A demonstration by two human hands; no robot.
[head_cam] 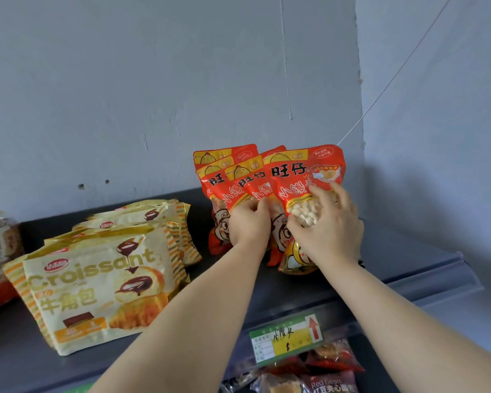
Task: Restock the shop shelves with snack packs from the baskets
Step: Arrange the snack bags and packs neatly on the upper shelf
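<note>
Person's got both hands on the red snack packs (224, 188) standing upright at the back of the grey top shelf (394, 251). Left hand (248, 222) curls round the middle ones, while the right hand (328, 231) grips the front pack (304, 177). Croissant bags (97, 285) sit off to the left.

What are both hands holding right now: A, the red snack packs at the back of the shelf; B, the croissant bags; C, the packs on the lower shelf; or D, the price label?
A: the left hand and the right hand both grip the upright red snack packs, while the croissant bags sit untouched further left on the shelf.
</note>
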